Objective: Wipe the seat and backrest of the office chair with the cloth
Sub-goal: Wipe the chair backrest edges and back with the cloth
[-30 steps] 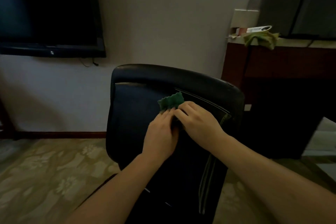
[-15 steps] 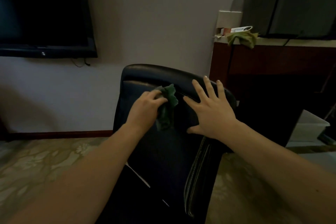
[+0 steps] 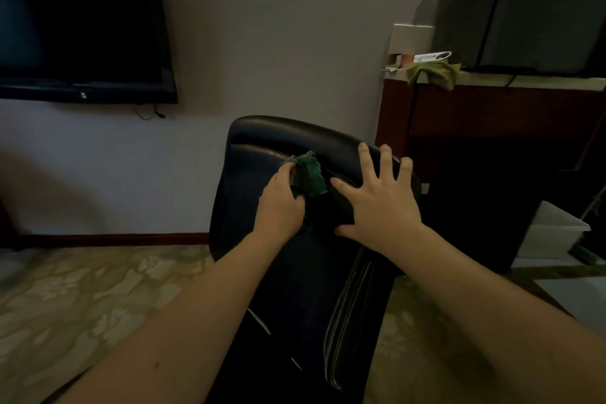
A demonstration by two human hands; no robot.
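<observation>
Backrest pass is underway, high on the office chair. Right hand is bracing it flat, fingers spread. Left hand is gripping the green cloth against the leather. Next: sweeping downward, then the seat.

Left hand fingers curled, gripping green cloth; right hand flat, fingers spread, pressing chair backrest; both forearms extended.
</observation>
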